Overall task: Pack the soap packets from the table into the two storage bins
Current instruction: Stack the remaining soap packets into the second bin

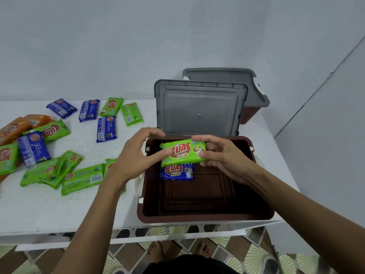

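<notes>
Item: green plastic-wrapped soap packet (182,152), pinched at its ends by left hand (136,155) and right hand (223,159) (fingers curled round it), held over the open brown plastic storage bin (205,218) toward its 12 o'clock wall, above a blue soap packet (176,172); risk: an uneven release would likely land it askew.

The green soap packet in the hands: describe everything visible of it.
The green soap packet is a flat, oblong, glossy plastic-looking wrapper with a red oval badge reading KUAT in white and a small cartoon figure near its right end. It is held face up, slightly tilted, long side across the view, above the open brown bin. The left hand pinches its left end, the right hand its right end. It partly hides a blue packet on the bin floor.
</notes>
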Motion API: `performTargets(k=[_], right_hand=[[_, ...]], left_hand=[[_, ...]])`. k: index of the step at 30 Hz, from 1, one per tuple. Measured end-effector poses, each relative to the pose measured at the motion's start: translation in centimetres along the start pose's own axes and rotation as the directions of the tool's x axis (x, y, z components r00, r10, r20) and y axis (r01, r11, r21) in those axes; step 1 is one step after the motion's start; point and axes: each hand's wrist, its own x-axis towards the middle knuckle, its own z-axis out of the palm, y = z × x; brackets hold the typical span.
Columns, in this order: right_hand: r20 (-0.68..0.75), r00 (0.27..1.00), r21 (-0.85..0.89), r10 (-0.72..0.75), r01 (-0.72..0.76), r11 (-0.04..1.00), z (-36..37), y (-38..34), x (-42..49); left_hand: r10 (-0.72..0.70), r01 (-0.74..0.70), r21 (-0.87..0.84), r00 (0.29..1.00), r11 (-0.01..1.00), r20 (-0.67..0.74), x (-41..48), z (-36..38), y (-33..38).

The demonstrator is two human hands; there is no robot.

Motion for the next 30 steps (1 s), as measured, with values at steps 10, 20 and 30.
performTargets(k=[10,20,30], right_hand=[[-0.184,0.982,-0.309,0.027,-0.084,0.947,-1.6,1.6,-1.7],[-0.411,0.908,-0.608,0.085,-0.342,0.717,-3.2,4.4,-0.8],[-0.345,0.935,-0.885,0.08,-0.352,0.305,-2.0,4.4,-0.1]], left_hand=[[0.06,-0.052,0.251,0.998,0.966,-0.024,-0.6,-0.1,-2.3],[0.105,-0.099,0.373,0.994,0.923,0.004,-0.7,0.4,-3.2],[0.1,-0.087,0.41,0.995,0.908,-0.011,-0.8,0.5,-3.5]])
